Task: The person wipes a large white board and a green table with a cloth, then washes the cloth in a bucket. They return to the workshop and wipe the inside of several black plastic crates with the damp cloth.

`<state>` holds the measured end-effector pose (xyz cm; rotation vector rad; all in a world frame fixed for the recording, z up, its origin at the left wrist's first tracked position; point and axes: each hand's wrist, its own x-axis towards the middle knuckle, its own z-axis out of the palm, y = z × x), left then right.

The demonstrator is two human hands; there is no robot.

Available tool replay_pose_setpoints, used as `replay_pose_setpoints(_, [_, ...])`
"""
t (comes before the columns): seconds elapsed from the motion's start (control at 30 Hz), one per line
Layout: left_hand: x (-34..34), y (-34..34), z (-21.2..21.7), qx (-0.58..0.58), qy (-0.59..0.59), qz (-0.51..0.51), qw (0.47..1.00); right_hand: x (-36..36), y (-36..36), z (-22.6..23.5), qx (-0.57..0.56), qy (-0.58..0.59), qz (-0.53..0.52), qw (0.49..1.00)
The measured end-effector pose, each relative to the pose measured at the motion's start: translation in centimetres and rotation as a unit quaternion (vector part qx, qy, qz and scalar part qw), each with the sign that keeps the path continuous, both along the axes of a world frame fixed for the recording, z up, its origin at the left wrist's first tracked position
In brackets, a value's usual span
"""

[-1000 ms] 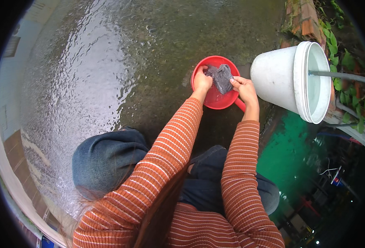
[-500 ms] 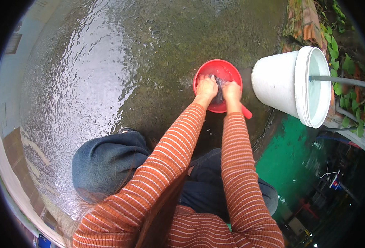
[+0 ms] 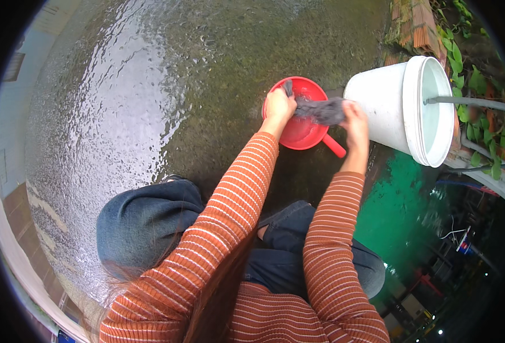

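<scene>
Left hand (image 3: 279, 106): closed on 1 end of a wet grey cloth (image 3: 321, 110).
Right hand (image 3: 355, 119): closed on the other end.
Cloth: stretched over the red dipper (image 3: 298, 132).
Tip: twist firmly, dripping into the dipper.

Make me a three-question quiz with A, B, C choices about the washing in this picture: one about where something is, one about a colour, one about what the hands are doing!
1. Where is the white bucket?
A. Right of the red scoop
B. Left of it
C. Inside it

2. What colour is the cloth?
A. Yellow
B. Grey
C. Pink

3. How is the cloth held?
A. Lying loose on the ground
B. By one hand only
C. Between the left hand and the right hand

Answers: 1 A, the bucket stands at the scoop's right. 2 B, it looks dark grey. 3 C, each hand has a grip on one end.
</scene>
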<state>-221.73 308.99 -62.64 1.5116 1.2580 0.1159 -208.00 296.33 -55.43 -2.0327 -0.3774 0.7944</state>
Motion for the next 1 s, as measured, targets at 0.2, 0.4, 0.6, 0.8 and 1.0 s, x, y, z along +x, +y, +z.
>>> replay_pose_setpoints(0.2, [-0.1,-0.1,6.2,-0.041,0.023,-0.092,0.995,-4.2,1.8,-3.3,-0.125,-0.111,0.250,0.954])
replay_pose_setpoints(0.4, [1.2,5.9,13.8,-0.099,-0.439,0.191,0.872,-5.3,4.5,-2.0,0.164,0.084,0.014,0.983])
replay_pose_setpoints(0.6, [-1.0,8.8,4.4,-0.283,-0.337,0.386,0.811,-6.0,10.1,7.4,0.511,0.362,0.066,0.777])
replay_pose_setpoints(0.8, [0.4,7.6,8.7,-0.443,-0.649,0.325,0.527,-5.6,18.8,7.1,0.359,0.218,-0.011,0.907])
replay_pose_setpoints(1.0, [0.4,9.8,5.3,-0.465,-0.708,0.338,0.410,-10.3,21.3,3.5,0.100,-0.454,0.385,0.797])
